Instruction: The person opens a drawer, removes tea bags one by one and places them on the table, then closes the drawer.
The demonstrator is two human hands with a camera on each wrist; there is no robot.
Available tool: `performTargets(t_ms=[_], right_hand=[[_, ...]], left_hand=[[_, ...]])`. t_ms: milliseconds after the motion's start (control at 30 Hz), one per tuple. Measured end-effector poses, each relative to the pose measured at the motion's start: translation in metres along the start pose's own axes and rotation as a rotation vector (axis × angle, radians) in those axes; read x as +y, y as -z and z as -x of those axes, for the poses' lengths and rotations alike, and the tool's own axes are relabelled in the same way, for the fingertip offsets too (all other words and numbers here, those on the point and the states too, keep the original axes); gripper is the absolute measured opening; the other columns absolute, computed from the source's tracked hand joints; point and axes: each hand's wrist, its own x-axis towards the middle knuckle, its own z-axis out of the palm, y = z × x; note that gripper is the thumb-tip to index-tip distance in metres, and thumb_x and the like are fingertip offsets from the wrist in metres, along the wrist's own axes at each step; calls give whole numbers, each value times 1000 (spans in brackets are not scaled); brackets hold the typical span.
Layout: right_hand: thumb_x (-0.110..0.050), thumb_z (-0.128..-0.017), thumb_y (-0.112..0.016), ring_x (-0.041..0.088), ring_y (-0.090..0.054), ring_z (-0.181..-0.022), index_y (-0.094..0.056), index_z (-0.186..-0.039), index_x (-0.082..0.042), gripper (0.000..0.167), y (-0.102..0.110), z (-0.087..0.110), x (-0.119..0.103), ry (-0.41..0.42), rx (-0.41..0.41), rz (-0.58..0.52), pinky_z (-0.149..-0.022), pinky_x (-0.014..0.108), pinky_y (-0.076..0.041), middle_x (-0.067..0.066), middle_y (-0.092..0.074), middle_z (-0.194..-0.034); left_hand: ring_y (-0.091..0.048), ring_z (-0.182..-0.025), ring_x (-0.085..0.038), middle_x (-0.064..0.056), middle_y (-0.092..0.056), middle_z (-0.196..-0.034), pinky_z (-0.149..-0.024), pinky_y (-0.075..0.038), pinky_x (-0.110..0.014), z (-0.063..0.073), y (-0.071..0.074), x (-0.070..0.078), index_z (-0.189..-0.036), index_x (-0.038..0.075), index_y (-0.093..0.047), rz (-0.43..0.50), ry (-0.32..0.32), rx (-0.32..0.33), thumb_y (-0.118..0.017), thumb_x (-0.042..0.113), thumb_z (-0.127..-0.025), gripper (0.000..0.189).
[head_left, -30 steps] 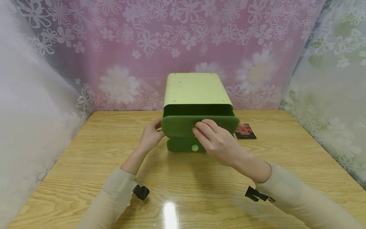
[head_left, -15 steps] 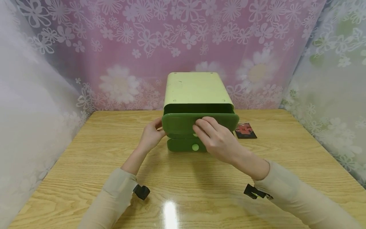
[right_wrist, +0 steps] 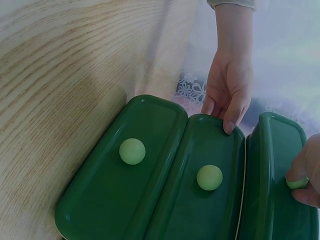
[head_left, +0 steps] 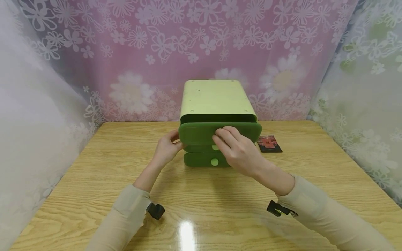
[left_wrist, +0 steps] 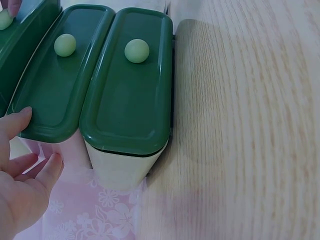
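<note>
A yellow-green drawer cabinet (head_left: 216,97) with three dark green drawer fronts stands on the table. Its top drawer (head_left: 196,134) is pulled part way out, leaving a dark gap beneath the cabinet's roof. My right hand (head_left: 242,151) pinches that drawer's round light green knob (right_wrist: 297,183), mostly hidden by the fingers in the right wrist view. My left hand (head_left: 166,148) holds the cabinet's left side, thumb on the edge of the middle drawer (left_wrist: 55,95) and fingers against the side wall. The middle and bottom drawer (left_wrist: 125,100) fronts sit pushed in.
A small black and red packet (head_left: 269,144) lies on the wooden table (head_left: 94,181), right of the cabinet. A pink floral curtain (head_left: 150,62) hangs behind, and pale curtains stand at both sides. Black straps (head_left: 155,211) are at the wrists.
The top drawer has slid inward and the gap above it has narrowed, with my right hand moving along on its knob. The left hand stays on the cabinet's side.
</note>
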Motion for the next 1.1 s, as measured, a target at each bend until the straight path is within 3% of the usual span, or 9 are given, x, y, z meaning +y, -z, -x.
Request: performTargets(t_ms=[567,1100], right_hand=[[8,-91,-37,36,-53,-87,-64,-95,10,27,-4,0,4,-23,-10,-12,-70,36,-52,22,-56,-95],[9,-90,-38,36,-52,-87,-64,-94,9,26,-9,0,9,-42,-12,-17,-67,36,-52,21,-56,-95]], left_hand=[[-53,-115,-21,-11,-59,-122,-89,-47,-28,1,0,0,-125,3,-57,8,-23,-6,-69,11,-84,44],[-50,-119,-22,-9,-54,-129,-91,-46,-31,2,0,2,-131,7,-53,33,23,-23,-72,14,-82,53]])
